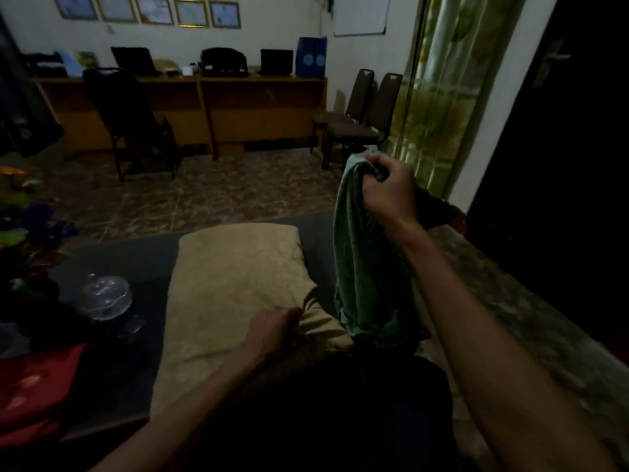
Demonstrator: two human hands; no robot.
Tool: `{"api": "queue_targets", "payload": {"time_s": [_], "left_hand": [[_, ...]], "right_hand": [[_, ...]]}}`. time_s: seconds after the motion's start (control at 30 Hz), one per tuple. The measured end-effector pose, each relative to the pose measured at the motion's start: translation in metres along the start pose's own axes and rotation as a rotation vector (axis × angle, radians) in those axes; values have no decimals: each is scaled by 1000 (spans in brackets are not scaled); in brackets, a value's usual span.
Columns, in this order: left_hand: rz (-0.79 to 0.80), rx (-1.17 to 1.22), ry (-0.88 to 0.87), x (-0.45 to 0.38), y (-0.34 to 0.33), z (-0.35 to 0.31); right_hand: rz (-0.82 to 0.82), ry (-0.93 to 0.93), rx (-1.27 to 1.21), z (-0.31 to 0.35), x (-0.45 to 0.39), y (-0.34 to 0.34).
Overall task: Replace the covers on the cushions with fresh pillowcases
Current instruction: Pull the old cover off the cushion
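Observation:
A tan cushion [235, 281] lies flat on the dark table [136, 260] in front of me. My left hand [275, 330] grips its near right corner, bunching the fabric. My right hand [391, 189] is raised to the right and grips the top of a green pillowcase [364, 267], which hangs down in folds to the table edge beside the cushion. A red cloth [34, 393] lies at the table's near left.
A clear glass object [107, 296] and a bunch of flowers [27, 229] stand on the table's left side. Beyond are a tiled floor, a dark chair [129, 120], a long wooden desk [204, 107] with laptops, two chairs [360, 114], a curtain and a dark door at right.

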State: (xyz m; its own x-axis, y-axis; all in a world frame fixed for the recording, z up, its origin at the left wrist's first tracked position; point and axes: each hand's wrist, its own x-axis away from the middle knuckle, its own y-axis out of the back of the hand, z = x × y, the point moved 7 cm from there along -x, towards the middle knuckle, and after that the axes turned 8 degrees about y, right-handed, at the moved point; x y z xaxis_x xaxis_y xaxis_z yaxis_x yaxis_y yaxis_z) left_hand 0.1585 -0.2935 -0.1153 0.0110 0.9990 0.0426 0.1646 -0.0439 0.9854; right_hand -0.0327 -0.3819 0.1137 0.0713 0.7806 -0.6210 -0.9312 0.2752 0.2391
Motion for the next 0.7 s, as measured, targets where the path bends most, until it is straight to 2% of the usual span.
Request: {"api": "queue_targets", "payload": {"time_s": [0.1,0.2,0.3,0.37,0.43,0.5,0.57,0.7], "left_hand": [[180,98,-30,3,2,12],[236,507,2,7,30,24],[88,892,-34,2,67,20],[-113,1051,79,-6,82,34],[-289,1246,265,-8,95,64],[-386,1411,335,-2,108,95],[-467,1426,339,10,126,126],[-536,1585,339,24,158,166]], "right_hand": [[42,48,-98,27,-4,-28],[108,101,-232,65,-4,-58],[175,173,-358,113,-7,-84],[220,194,-423,136,-6,-99],[231,206,-449,143,-2,-109],[226,209,-421,135,-1,-114],[271,172,-368,117,2,-120],[537,-2,-243,61,33,-155]]}}
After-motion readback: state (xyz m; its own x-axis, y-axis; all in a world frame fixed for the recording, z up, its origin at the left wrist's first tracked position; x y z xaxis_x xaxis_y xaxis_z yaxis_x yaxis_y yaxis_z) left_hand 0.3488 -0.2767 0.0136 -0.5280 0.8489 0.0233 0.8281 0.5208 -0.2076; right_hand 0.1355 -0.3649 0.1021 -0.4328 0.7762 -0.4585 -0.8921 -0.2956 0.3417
